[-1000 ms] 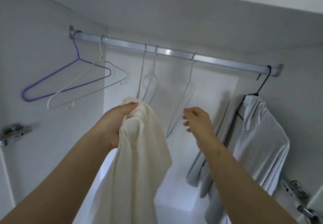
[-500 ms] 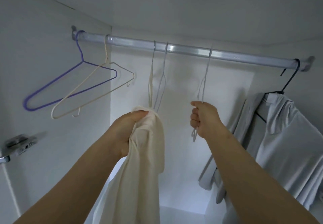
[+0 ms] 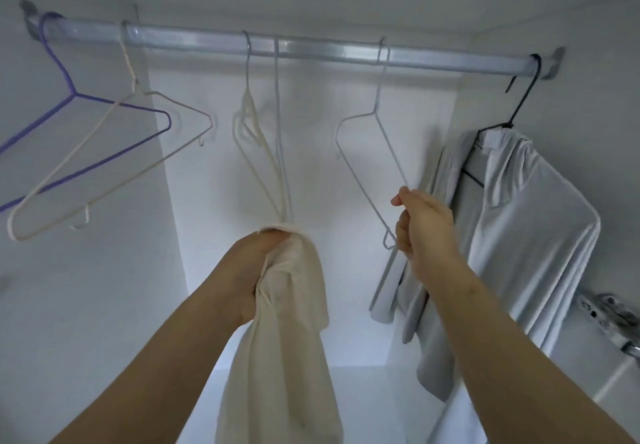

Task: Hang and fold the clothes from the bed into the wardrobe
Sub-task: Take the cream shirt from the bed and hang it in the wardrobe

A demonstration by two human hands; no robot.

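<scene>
Cream garment hangs bunched in the clenched left hand, long axis vertical, just left of the white wire hanger whose lower corner the nearer right hand grips beneath the rail.

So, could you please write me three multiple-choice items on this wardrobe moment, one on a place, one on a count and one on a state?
1. Where does the grey shirt hang?
A. far right of the rail
B. far left
C. middle

2. How many hangers are on the rail?
A. three
B. six
C. eight

3. What is the right hand doing?
A. resting open
B. gripping the white wire hanger
C. holding cloth

Answers:
1. A, on the black hanger by the right bracket.
2. B, six hooks sit over the rail.
3. B, its fingers close on the wire, while the left hand holds the cream garment.
</scene>
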